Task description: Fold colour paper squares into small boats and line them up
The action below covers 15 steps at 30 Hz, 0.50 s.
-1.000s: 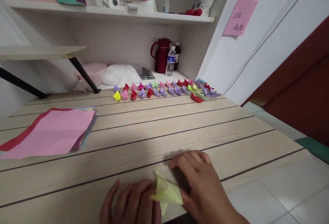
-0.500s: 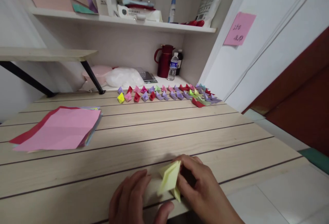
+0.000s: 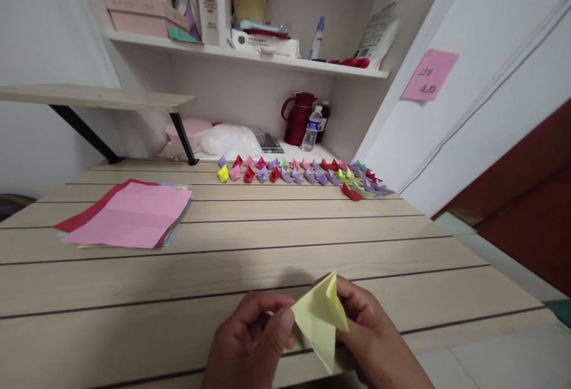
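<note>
A partly folded sheet of pale yellow paper (image 3: 317,317) is held up above the near edge of the table, its flaps standing apart. My left hand (image 3: 256,338) pinches its left corner between thumb and fingers. On the other side my right hand (image 3: 366,329) grips the paper, with some of its fingers hidden behind the sheet. Farther back on the table, small folded paper boats (image 3: 262,175) in red, pink, purple, green and yellow stand in two rows. To the left lies a stack of coloured paper (image 3: 129,213) with a pink sheet on top.
Slatted wood forms the table (image 3: 250,240). A raised wooden shelf (image 3: 93,97) on black legs stands at the back left. Behind the boats are a dark red jug (image 3: 300,120), a water bottle (image 3: 312,129) and a white plastic bag (image 3: 232,141). A pink note (image 3: 430,75) hangs at right.
My left hand has moved right and closed on a corner of the yellow paper. The paper has turned and opened out more. The camera view has shifted.
</note>
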Available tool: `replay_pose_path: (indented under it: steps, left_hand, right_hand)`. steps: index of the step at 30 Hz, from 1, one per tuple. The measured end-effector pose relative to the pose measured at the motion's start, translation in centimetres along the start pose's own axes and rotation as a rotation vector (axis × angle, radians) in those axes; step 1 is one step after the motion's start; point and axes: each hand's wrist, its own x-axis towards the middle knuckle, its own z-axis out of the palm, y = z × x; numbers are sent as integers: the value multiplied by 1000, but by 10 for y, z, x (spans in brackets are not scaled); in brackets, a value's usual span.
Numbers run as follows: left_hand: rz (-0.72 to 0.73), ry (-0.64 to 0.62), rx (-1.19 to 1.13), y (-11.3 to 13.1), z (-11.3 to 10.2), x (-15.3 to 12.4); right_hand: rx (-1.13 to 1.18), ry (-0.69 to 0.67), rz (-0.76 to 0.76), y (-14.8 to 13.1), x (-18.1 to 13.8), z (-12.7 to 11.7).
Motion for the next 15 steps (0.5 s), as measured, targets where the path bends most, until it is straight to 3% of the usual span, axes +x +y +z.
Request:
replay_pose_path:
  steps: [5, 11, 15]
  left_hand:
    - [12, -64, 20, 3, -1, 1]
    - [127, -14, 80, 0, 3, -1]
    - [172, -55, 95, -2, 0, 0]
  right_hand:
    - [-35, -24, 32, -3, -1, 0]
    - [-42, -9, -8, 4, 1, -2]
    - [-18, -8, -16, 4, 1, -2]
